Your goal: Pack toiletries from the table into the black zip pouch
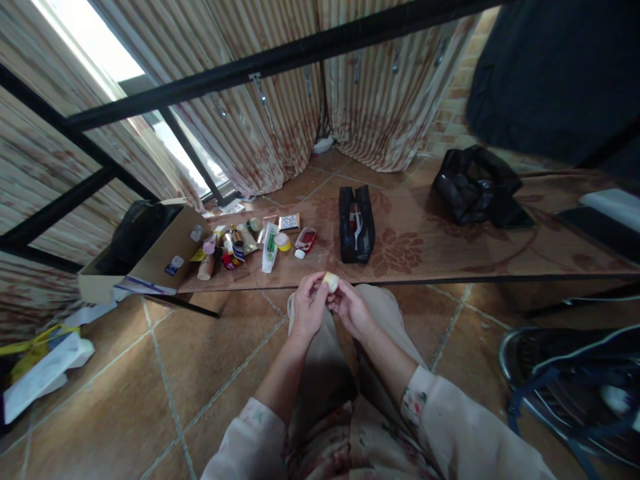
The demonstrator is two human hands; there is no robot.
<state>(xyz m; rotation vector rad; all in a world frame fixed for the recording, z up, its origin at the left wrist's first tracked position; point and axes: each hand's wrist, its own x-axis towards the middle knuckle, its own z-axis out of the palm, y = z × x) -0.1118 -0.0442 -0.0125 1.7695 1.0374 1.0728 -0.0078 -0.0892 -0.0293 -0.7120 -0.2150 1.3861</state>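
Observation:
Between my two hands, above my lap at the bench's near edge, is a small white jar [331,282] with a yellowish side. My left hand [309,308] pinches it from the left, fingers closed. The fingers of my right hand [354,311] are closed on its right side; some fingertips are hidden. Just beyond stands an open black mesh pouch [357,230] with a white and red item inside. Left of the pouch lie a red-filled case [306,239], a small white piece [299,254], a yellow-and-white jar [283,242] and a white-and-green tube [269,247].
More small bottles and packets, including a pink-beige bottle [205,267], crowd beside a cardboard box [167,250] on the cloth-covered bench [400,250]. A shiny black bag [473,187] sits farther right. A dark metal bar [310,50] crosses above. A fan-like round object [555,387] stands lower right.

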